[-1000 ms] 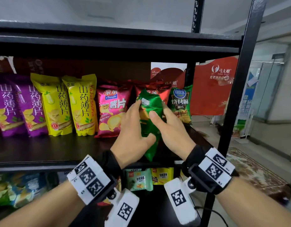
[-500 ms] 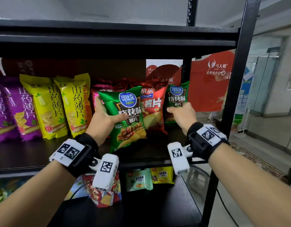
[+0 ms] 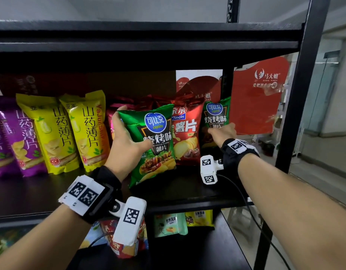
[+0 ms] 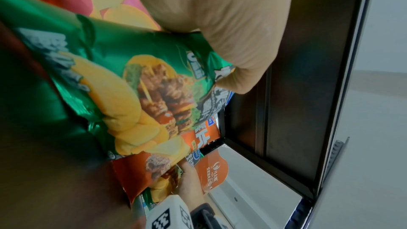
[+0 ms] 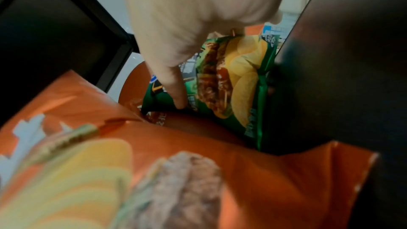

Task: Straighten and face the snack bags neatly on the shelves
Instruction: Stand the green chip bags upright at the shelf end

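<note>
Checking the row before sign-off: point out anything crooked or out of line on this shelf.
The front green barbecue bag is out of line: the left hand holds it tilted, forward of the row, covering the pink bag and part of the red bag. The right hand touches the back green bag.

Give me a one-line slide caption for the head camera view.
Left hand holds a green barbecue chip bag while right hand touches another green bag.

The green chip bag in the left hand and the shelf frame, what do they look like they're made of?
Green chip bag: probably glossy foil-plastic film; it shines and creases under the left hand. Shelf frame: likely black-painted metal, with thin straight posts and a dull sheen.
</note>
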Demonstrator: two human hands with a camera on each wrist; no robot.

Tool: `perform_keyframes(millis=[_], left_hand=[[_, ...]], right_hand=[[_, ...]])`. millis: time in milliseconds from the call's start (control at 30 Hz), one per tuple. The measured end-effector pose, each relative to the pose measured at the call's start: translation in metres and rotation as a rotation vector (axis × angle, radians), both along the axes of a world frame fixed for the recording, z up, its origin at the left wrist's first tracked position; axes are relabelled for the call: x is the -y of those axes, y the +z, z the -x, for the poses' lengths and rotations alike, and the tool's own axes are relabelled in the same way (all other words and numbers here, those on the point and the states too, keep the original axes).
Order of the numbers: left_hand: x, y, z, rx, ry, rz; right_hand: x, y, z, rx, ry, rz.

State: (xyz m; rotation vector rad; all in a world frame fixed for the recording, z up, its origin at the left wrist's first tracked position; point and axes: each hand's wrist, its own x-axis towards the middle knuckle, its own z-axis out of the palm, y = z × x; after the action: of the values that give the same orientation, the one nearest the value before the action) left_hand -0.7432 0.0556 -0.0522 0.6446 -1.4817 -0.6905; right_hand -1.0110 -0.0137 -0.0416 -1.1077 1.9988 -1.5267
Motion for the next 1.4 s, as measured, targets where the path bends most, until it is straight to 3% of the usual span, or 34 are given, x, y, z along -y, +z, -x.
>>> perform_keyframes(millis=[133, 267, 400, 533, 667, 967, 1300, 1400], left_hand=[[0.001, -0.003, 0.003, 0.019, 0.052, 0.075], [0.001, -0.006, 0.005, 0.089, 0.114, 0.089], [0.001, -0.007, 0.007, 0.072, 0.147, 0.054], [0.001, -0.011, 0.006, 0.05, 0.173, 0.061], [0.001, -0.018, 0.012, 0.017, 0.202, 0.063], [-0.005, -0.022, 0.019, -0.003, 0.337, 0.068], [-0.021, -0.022, 0.029, 0.149, 0.66, 0.022], [-0.034, -0.021, 0.03, 0.179, 0.716, 0.118]], right_hand=[[0.005, -0.003, 0.003, -0.109, -0.03, -0.067], [0.013, -0.006, 0.005, 0.015, 0.048, 0.022], [0.01, -0.004, 0.003, -0.011, -0.008, 0.047], [-0.004, 0.003, 0.0, -0.035, -0.094, 0.109], [-0.023, 0.004, 0.005, -0.016, -0.063, 0.143], [-0.076, -0.005, 0.005, -0.175, -0.037, 0.082], [-0.108, -0.008, 0.007, -0.03, 0.036, 0.195], [-0.114, -0.007, 0.005, 0.013, 0.054, 0.221]])
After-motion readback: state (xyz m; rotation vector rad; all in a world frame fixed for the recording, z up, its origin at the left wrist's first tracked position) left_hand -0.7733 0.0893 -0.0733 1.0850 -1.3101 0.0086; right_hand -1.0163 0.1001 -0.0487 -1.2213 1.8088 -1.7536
